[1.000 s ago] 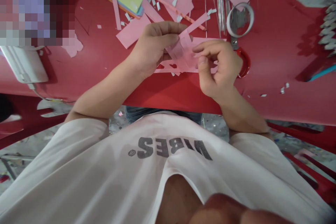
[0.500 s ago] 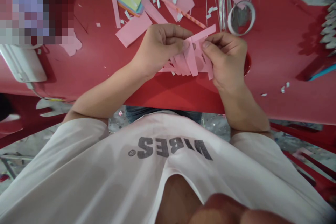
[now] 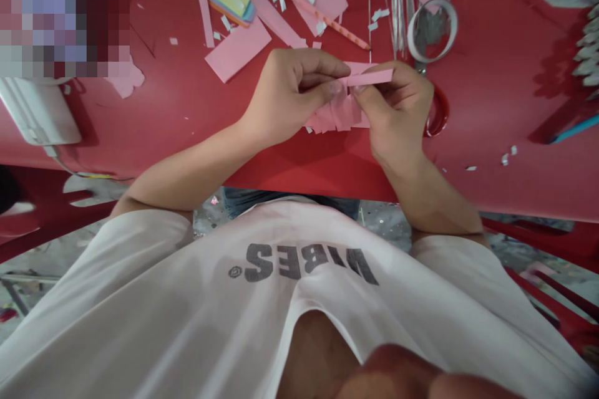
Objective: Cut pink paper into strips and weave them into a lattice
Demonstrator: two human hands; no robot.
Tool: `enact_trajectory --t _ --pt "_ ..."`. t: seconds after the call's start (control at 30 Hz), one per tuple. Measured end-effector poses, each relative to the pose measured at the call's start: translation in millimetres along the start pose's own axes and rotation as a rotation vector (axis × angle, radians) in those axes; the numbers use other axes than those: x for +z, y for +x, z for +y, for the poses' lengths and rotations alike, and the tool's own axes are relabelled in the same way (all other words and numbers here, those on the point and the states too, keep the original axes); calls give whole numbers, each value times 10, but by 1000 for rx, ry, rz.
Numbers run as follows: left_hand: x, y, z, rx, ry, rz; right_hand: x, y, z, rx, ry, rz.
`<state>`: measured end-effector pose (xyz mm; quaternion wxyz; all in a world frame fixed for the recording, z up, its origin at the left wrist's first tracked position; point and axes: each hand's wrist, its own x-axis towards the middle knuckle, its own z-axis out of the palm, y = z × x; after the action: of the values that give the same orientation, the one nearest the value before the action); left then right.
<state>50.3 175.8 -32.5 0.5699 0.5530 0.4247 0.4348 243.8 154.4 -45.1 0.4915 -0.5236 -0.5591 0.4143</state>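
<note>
Pink paper strip (image 3: 372, 77) is the big change: it now lies flat and sideways across the top of the fringed pink paper (image 3: 334, 115), where strips stood up at odd angles a moment ago, and your hands have closed in around it. Your left hand (image 3: 292, 95) comes in from 9 o'clock, its fingers (image 3: 318, 68) curled and the thumb pinching near the strip's left end. Your right hand (image 3: 397, 109) comes in from about 4 o'clock, fingers (image 3: 402, 78) bent over the strip, with its free end poking out at 3 o'clock. Neither hand is open; both have hold of the strip.

The fringe hangs just below the strip at 6 o'clock, over the red bench (image 3: 491, 181), though I can't tell if it touches. Red-handled scissors (image 3: 437, 117) sit just beside your right hand, a roll of tape (image 3: 433, 30) at 1 o'clock, a pink pencil (image 3: 318, 12) at 12, and pink offcuts (image 3: 238, 50) at 10.
</note>
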Motion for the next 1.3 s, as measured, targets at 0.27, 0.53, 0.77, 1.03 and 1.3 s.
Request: enact_trajectory --t 0.27,0.53,0.77,1.03,1.3 --pt "-14 46 -131 149 -39 -44 21 25 94 -109 -24 59" --pt "1 51 -162 176 -82 -23 2 13 133 -108 -58 38" --pt "19 27 -103 156 -68 -20 10 18 163 -194 -68 46" --pt "12 25 -149 161 -47 -13 25 17 126 -250 -62 55" --pt "37 1 -117 179 -87 -5 17 -15 65 -224 -78 32"
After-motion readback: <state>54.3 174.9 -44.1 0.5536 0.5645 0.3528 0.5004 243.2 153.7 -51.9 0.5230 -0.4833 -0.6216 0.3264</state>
